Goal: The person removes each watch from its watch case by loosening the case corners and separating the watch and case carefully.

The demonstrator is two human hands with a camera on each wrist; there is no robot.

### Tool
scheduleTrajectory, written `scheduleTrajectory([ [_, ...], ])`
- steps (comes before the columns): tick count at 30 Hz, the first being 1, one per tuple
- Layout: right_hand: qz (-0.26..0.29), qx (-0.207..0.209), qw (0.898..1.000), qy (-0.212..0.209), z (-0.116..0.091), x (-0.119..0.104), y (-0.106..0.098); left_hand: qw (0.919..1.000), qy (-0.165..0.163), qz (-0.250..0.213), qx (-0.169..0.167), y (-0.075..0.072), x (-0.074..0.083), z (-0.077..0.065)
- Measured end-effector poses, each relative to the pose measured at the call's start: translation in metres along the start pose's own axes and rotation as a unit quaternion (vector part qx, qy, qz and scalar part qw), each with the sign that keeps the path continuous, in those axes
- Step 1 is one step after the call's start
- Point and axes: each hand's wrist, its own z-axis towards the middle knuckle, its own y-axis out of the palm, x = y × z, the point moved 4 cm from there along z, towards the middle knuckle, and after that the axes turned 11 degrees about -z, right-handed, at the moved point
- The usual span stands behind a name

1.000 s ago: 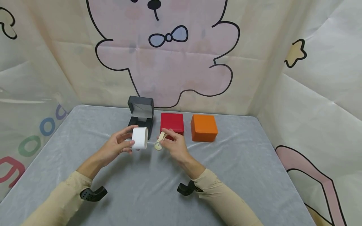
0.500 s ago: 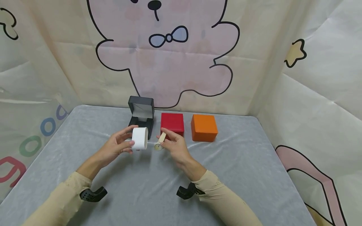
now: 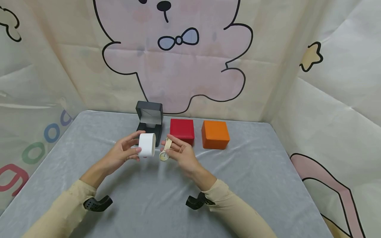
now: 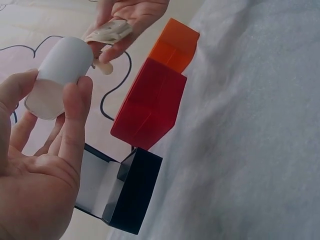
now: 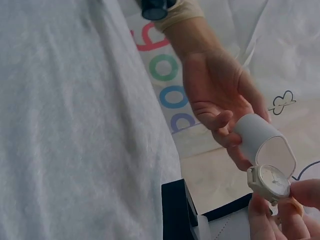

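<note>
A white hollow oval sleeve [image 3: 147,145], like a watch cuff, is held by my left hand [image 3: 118,154], with fingers and thumb on its outside. In the left wrist view the sleeve [image 4: 66,65] has its thumb and fingertips round the near end. Facing its open end, my right hand [image 3: 184,158] pinches a cream wristwatch [image 3: 164,156] by the strap. The right wrist view shows the watch's round pale dial [image 5: 274,181] close in front of the sleeve's opening, overlapping it in that view; I cannot tell whether they touch. Part of the strap is hidden by the right fingers.
Behind the left hand an open black watch box [image 3: 150,115] with a grey-lined lid stands on the grey cloth-covered table [image 3: 154,205]. To its right sit a red box [image 3: 182,129] and an orange box [image 3: 215,135]. A printed curtain [image 3: 178,72] hangs behind.
My right hand has shifted slightly left, bringing the watch nearer to the sleeve. The watch hangs a little lower. The left hand and the sleeve have hardly moved.
</note>
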Motion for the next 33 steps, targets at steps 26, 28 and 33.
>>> scheduleTrajectory([
  [26, -0.118, -0.086, 0.986, -0.075, -0.003, 0.018, -0.007, 0.9969, -0.006, 0.072, 0.033, -0.016, -0.008, 0.022],
  [28, -0.113, -0.095, 0.987, -0.070, -0.002, 0.018, -0.006, 0.9966, -0.005, 0.073, 0.037, -0.018, -0.007, 0.022],
  [33, -0.122, -0.115, 0.984, -0.055, 0.001, 0.021, -0.004, 0.9955, -0.014, 0.084, 0.042, -0.022, -0.004, 0.024],
])
